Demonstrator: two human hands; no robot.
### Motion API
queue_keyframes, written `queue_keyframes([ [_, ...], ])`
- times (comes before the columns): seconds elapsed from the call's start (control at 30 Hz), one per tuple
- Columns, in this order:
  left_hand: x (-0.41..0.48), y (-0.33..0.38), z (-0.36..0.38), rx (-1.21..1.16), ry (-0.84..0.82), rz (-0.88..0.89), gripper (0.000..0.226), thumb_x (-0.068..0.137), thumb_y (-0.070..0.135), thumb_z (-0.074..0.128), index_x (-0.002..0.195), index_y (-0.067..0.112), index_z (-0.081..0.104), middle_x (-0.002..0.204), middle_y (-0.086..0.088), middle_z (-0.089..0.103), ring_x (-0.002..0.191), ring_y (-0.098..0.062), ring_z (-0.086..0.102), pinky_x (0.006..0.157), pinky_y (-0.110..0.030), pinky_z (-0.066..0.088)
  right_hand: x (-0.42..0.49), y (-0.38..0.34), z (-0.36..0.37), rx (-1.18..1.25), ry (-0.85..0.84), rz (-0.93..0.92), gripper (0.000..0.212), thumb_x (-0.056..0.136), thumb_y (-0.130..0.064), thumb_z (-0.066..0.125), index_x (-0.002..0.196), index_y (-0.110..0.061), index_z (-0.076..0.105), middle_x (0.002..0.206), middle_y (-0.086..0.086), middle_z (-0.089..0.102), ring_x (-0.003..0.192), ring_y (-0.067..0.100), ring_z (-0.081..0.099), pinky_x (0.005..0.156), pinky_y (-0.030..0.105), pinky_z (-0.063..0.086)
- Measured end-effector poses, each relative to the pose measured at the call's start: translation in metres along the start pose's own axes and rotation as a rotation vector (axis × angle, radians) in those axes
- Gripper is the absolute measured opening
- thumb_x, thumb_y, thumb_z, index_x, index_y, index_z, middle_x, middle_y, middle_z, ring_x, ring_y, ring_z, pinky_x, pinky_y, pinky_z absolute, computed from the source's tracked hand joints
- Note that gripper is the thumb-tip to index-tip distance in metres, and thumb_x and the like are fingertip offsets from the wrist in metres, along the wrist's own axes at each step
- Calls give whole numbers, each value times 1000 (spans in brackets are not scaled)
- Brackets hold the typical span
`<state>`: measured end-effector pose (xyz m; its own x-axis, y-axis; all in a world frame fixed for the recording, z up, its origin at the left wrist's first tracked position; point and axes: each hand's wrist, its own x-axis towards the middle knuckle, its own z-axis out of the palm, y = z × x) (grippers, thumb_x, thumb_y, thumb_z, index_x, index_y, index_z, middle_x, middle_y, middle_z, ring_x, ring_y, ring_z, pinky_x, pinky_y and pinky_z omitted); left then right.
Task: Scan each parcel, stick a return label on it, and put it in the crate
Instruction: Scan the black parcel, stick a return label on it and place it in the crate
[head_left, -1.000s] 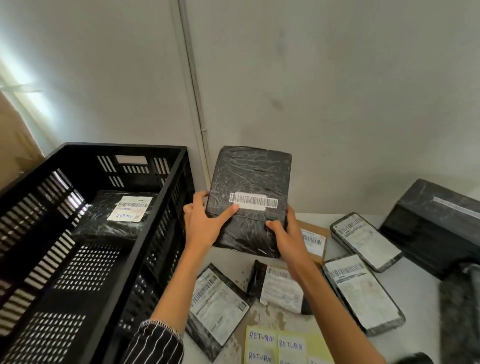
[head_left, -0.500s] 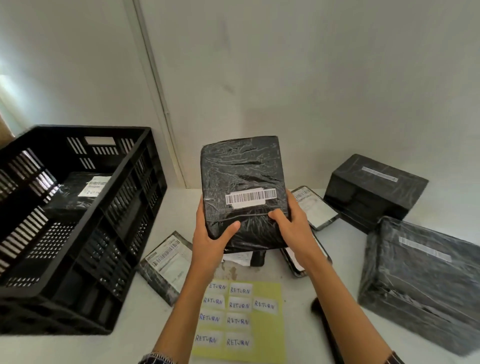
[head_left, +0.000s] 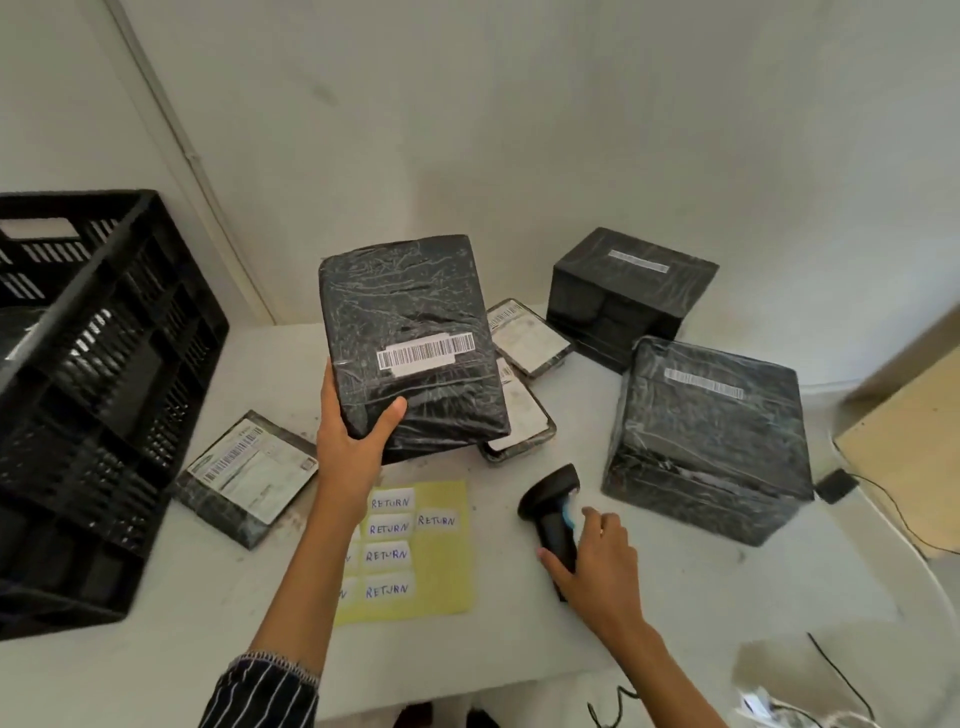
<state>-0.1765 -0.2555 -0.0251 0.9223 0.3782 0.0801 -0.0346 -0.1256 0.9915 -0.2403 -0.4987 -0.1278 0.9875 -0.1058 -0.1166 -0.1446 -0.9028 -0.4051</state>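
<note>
Black shrink-wrap looks slick, so the left hand pinches the parcel by its lower-left corner, mid-frame above the desk. It seems stiff and light. The right hand closes on the scanner, lower right.

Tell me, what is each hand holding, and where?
The left hand grips the black wrapped parcel by its lower left corner. The right hand closes on the scanner at its handle.
</note>
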Motion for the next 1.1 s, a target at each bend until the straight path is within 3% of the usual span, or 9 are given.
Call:
queue_keyframes([
  [0.13,0,1,2,0,-10,-6,76,84,23,69,146,30,26,136,10,46,125,-8,44,100,-26,40,9,-10,17,-69,-101,101,64,85,-55,55,126,-8,39,120,10,47,106,26,50,81,32,42],
  [0.27,2,6,-1,0,-17,11,77,83,23,69,147,29,26,140,9,45,126,-8,44,101,-26,40,19,-19,26,-28,-132,176,53,89,-34,57,130,-7,34,123,10,47,108,25,52,80,32,45],
  [0.37,4,12,-6,2,-34,48,77,83,23,69,147,29,26,140,9,46,126,-6,46,101,-26,41,18,-20,20,190,-154,200,45,88,-26,60,122,-4,39,115,13,52,98,26,56,69,30,42],
  [0.5,15,19,-14,3,-28,76,79,83,23,70,147,30,25,140,11,47,125,-3,46,101,-22,41,11,-41,-6,605,-131,232,30,84,-18,60,110,-11,45,87,7,57,66,18,54,56,30,43],
  [0.63,28,22,-20,32,-10,113,78,84,23,69,148,27,24,137,10,48,120,-1,48,90,-6,42,7,-80,-38,824,-40,126,20,84,-19,62,98,-20,48,77,3,54,58,13,47,48,23,34],
  [0.77,40,19,-29,2,36,88,78,83,27,69,147,28,24,141,8,46,125,-7,46,102,-25,40,0,-123,-67,1026,52,10,15,84,-22,66,93,-24,55,70,-3,55,62,13,51,52,24,40],
  [0.87,47,17,-39,3,88,62,78,85,27,68,148,27,22,142,9,42,125,-6,43,100,-21,37,-8,-150,-84,1126,71,-61,10,85,-16,66,92,-18,58,64,-1,57,56,10,52,52,17,44],
  [1.03,59,0,-57,21,108,27,82,83,29,70,149,28,21,147,6,39,133,-12,39,110,-36,37,-22,-191,-99,1146,-62,-179,6,84,-16,65,83,-14,60,61,7,58,53,14,52,49,17,45],
  [1.1,59,-4,-61,6,109,6,82,83,25,70,149,26,21,147,4,40,132,-13,41,109,-36,38,-26,-206,-98,1150,-101,-212,6,84,-15,66,83,-16,59,62,10,57,51,14,49,45,16,43],
])
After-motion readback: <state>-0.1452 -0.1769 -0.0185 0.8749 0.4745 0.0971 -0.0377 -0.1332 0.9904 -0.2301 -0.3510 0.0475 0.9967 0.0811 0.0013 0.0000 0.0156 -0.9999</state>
